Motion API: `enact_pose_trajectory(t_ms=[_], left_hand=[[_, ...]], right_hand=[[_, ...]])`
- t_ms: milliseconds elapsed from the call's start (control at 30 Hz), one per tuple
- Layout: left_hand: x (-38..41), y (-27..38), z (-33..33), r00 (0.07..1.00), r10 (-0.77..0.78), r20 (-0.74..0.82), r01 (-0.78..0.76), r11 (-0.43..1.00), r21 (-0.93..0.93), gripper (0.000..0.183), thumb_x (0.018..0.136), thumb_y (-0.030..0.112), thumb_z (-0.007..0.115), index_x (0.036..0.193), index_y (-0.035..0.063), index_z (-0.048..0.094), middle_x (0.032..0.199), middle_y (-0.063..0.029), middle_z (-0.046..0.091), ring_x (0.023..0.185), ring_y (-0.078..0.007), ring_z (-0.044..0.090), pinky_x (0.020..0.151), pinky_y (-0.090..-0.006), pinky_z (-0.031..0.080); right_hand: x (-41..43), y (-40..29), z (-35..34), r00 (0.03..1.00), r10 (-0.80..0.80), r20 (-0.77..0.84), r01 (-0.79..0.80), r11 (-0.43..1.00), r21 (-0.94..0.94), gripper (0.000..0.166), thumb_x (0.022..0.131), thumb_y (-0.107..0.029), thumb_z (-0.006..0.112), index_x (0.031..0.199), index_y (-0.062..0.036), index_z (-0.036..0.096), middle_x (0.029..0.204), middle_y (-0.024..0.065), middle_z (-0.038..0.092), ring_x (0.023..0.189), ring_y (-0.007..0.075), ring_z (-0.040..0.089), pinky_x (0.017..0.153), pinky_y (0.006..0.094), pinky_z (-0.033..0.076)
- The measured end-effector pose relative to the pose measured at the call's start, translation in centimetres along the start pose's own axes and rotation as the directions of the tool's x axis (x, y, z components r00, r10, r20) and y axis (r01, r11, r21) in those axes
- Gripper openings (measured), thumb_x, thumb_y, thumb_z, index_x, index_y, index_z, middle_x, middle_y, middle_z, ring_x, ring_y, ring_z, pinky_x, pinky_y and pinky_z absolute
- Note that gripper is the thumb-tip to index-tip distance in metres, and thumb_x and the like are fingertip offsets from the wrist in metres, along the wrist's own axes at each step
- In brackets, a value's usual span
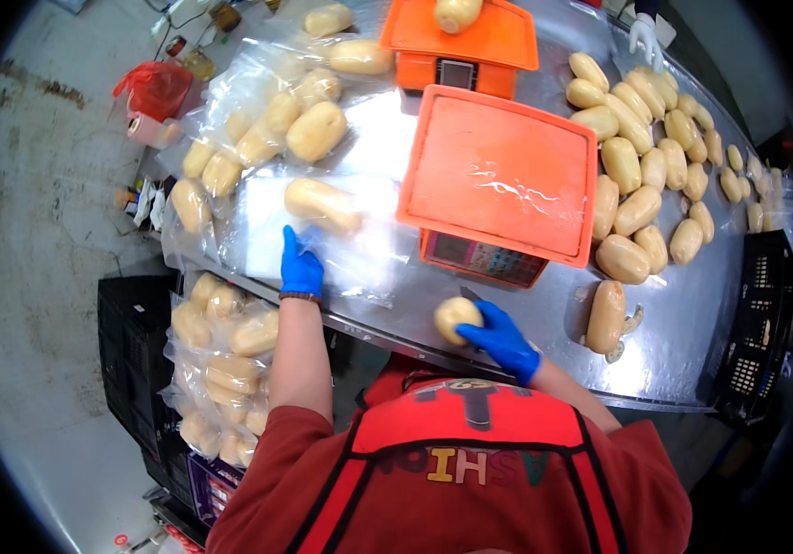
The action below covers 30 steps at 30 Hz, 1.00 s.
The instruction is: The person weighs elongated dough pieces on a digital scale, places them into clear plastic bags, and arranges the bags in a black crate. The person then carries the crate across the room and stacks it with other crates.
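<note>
My left hand (301, 270), in a blue glove, lies at the table's front edge against a clear plastic bag (368, 266); part of its fingers is blurred by the film, and its grip is unclear. Just beyond it, a pale peeled lotus root section (323, 206) rests on or in the bag; which one is unclear. My right hand (503, 341), also blue-gloved, grips a shorter lotus root section (457, 320) close to the front edge. A dark knife blade (470, 294) shows beside its fingers, its handle hidden.
Two orange scales (500, 166) (465, 34) stand on the metal table (687, 332). Loose lotus roots (623, 260) cover the right side; bagged ones (316, 131) lie left and below on black crates (136, 346). Another person's white-gloved hand (644, 38) reaches in at top right.
</note>
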<state>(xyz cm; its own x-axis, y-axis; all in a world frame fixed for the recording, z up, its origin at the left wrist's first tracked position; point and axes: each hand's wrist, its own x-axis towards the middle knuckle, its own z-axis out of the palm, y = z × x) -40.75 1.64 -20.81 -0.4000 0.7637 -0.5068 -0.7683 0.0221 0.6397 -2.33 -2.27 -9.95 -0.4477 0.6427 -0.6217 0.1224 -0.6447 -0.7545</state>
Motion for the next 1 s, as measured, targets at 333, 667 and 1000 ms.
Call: enact_pose_trajectory(t_ms=[333,667,1000], left_hand=[[-1.0,0.9,2.7,0.997,-0.056,-0.062,0.049,0.993,-0.104,0.035,0.088,0.041,0.055,0.098,0.0072,0.057,0.082,-0.0013,0.057,0.072,-0.0129,0.054,0.066,-0.0237,0.046],[-8.2,-0.7,1.5,0.938,-0.338,0.074,0.266,0.841,0.471,0.03,0.085,0.037,0.06,0.084,0.0071,0.058,0.064,0.0027,0.05,0.05,-0.0066,0.042,0.046,-0.0194,0.035],[-10.8,-2.8,-0.1,0.875,-0.424,0.233,0.186,0.74,0.647,0.019,0.088,0.019,0.056,0.096,0.0019,0.057,0.087,-0.0078,0.062,0.073,-0.0141,0.059,0.064,-0.0252,0.048]], right_hand=[[11.3,-1.0,8.4,0.744,-0.664,-0.081,0.494,0.627,-0.602,0.062,0.073,-0.026,0.073,0.124,-0.0043,0.045,0.112,0.0156,0.053,0.098,0.0227,0.054,0.083,0.0326,0.045],[14.8,-1.5,11.8,0.832,-0.526,0.177,0.546,0.715,-0.437,0.062,0.072,-0.01,0.071,0.126,-0.0011,0.043,0.114,0.0147,0.054,0.103,0.0231,0.054,0.087,0.0319,0.044],[16.8,-1.8,15.7,0.847,-0.529,-0.056,0.397,0.699,-0.595,0.039,0.073,-0.025,0.074,0.101,-0.0026,0.058,0.087,0.0126,0.063,0.078,0.0211,0.062,0.072,0.0326,0.049]])
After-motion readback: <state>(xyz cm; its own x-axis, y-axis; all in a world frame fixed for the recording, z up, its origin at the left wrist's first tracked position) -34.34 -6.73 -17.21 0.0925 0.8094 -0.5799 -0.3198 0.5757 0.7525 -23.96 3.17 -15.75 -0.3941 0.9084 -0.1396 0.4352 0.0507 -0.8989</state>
